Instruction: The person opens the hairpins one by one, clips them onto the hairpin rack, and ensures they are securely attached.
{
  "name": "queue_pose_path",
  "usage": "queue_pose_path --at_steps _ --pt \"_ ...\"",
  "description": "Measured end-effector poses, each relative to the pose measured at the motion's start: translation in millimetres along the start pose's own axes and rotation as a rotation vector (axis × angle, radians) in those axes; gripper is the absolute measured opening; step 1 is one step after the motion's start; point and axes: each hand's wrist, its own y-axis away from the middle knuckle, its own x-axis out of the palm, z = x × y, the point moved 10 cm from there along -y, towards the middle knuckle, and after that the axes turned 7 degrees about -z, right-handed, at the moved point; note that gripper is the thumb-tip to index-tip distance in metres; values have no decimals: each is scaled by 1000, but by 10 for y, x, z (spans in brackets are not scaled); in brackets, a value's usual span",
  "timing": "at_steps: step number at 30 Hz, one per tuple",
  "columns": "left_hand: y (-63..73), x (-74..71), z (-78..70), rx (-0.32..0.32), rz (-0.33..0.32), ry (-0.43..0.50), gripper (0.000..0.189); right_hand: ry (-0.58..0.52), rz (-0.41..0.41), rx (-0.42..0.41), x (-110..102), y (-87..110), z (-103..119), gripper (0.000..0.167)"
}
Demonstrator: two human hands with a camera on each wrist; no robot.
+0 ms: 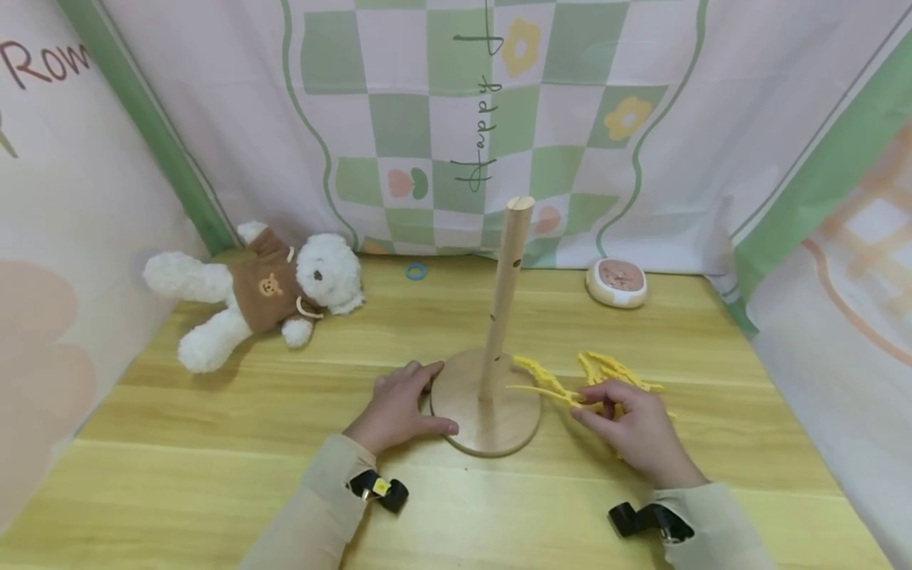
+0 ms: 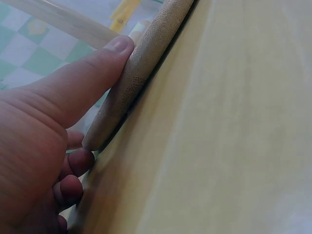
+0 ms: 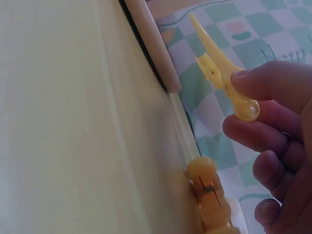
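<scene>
A wooden stand with a round base and an upright post with small holes stands mid-table. My left hand holds the base's left rim, thumb on top and fingers at the edge; the left wrist view shows the thumb pressing the rim. Right of the base, my right hand pinches a yellow branch-like piece, whose thin pointed prong shows in the right wrist view. More yellow pieces lie beyond and partly behind that hand. A knobbly yellow piece sits low in the right wrist view.
A white plush toy in a brown top lies at the back left. By the back curtain are a blue ring and a round pink-topped device. Printed cloth walls enclose the wooden table.
</scene>
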Motion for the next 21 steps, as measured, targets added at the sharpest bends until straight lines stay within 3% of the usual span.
queue_pose_path --at_steps 15,21 --pt "-2 -11 -60 28 21 -25 101 11 12 -96 232 12 217 21" --pt "-8 -22 -59 21 24 -42 103 -1 41 -69 354 -15 282 20"
